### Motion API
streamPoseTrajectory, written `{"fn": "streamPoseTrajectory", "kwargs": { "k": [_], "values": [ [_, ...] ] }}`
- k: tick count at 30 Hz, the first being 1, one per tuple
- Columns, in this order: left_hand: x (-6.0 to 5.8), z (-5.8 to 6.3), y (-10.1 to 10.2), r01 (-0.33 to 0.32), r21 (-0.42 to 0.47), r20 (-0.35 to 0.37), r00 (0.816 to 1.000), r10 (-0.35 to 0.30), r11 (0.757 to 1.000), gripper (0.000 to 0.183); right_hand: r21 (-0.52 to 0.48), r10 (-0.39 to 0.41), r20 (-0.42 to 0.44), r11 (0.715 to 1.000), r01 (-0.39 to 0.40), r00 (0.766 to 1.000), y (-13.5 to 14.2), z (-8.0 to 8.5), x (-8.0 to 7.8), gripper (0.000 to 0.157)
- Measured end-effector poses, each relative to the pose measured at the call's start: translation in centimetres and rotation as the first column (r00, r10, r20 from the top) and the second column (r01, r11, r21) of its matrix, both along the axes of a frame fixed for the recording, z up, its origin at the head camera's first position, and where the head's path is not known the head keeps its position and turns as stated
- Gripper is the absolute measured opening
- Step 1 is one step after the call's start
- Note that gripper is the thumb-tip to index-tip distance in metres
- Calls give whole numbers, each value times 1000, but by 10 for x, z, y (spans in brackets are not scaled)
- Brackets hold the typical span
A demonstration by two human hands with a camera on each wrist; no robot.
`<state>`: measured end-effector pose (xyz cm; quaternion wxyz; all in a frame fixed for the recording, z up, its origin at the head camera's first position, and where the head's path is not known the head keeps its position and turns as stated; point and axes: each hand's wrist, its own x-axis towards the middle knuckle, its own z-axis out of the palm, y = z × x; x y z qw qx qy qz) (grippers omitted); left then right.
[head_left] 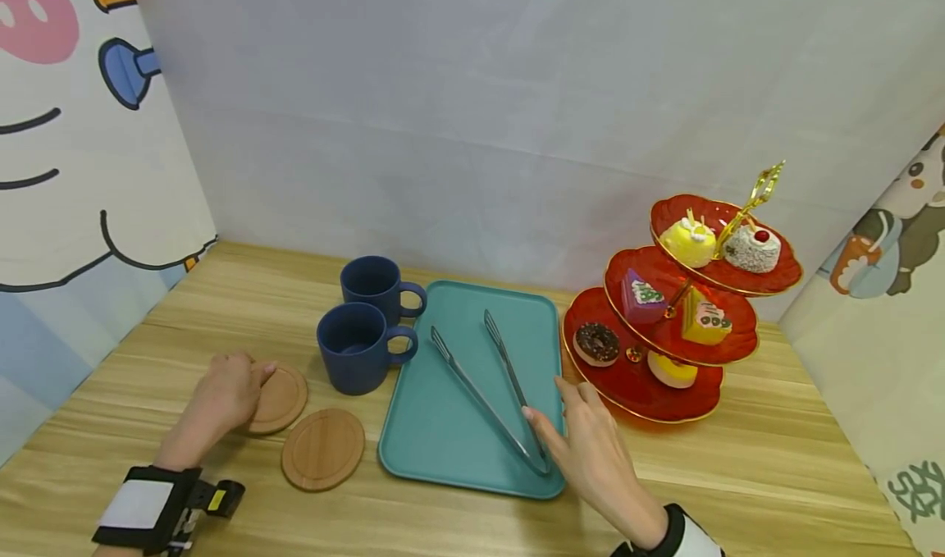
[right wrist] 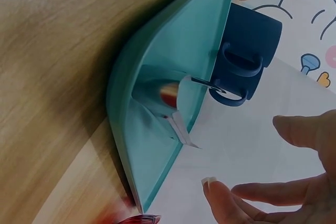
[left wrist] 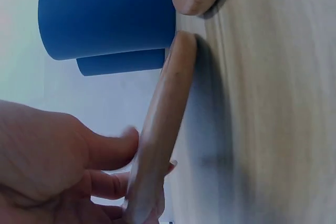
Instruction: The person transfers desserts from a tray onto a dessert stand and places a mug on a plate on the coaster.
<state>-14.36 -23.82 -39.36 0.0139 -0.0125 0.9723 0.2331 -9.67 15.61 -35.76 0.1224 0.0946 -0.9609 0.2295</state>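
My left hand [head_left: 230, 391] pinches the left edge of a round wooden coaster [head_left: 282, 399] between thumb and fingers. The left wrist view shows this coaster tilted, its held side raised off the table with a shadow under it. Just in front and to the right lies a second wooden coaster [head_left: 323, 450], flat on the table. My right hand [head_left: 593, 446] hovers over the right edge of a teal tray [head_left: 450, 450], thumb and fingers spread with nothing between them. Metal tongs [head_left: 480, 394] lie spread on the tray, their bent end close to the right thumb in the head view.
Two navy mugs, a front one [head_left: 353, 364] and a back one [head_left: 369, 282], stand left of the tray, handles to the right. At the right rises a three-tier red stand [head_left: 627, 397] with gold rims, holding several small cakes and a chocolate doughnut [head_left: 596, 344]. A pale cloth wall [head_left: 472, 130] closes the back.
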Motion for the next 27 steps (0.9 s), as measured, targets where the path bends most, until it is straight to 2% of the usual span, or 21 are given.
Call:
{"fn": "streamPoseTrajectory", "kwargs": {
  "k": [4, 10, 13, 15, 16, 18, 20, 25, 27],
  "values": [
    [3, 6, 1, 1, 31, -37, 999, 1, 1000, 35, -4, 4, -5, 1000, -4, 1000, 0, -1, 0, 54],
    [13, 21, 7, -29, 66, -59, 998, 33, 997, 33, -18, 2, 8, 1000, -2, 1000, 0, -1, 0, 52],
    [18, 29, 11, -61, 61, -134, 989, 69, 996, 30, -29, 8, 5, 1000, -7, 1000, 0, 0, 0, 51],
    [21, 34, 14, -87, 59, -226, 969, 98, 994, 32, -42, 15, -4, 999, -15, 1000, 0, 0, 0, 49],
    [22, 36, 15, -104, 64, -279, 953, 118, 993, 30, -48, 20, -11, 999, -21, 1000, 0, 0, 0, 48],
    [25, 42, 19, -132, 88, -390, 907, 156, 987, 27, -64, 33, -28, 997, -34, 999, 0, 0, 0, 45],
    [27, 47, 24, -151, 122, -495, 847, 192, 981, 25, -84, 47, -48, 995, -51, 998, 0, 0, 0, 42],
    [31, 61, 37, -156, 252, -655, 699, 287, 955, 24, -153, 107, -109, 980, -123, 988, -1, -1, -1, 36],
    [32, 67, 43, -128, 306, -690, 653, 312, 944, 24, -174, 132, -134, 973, -154, 982, -2, -1, -2, 34]
  ]
}}
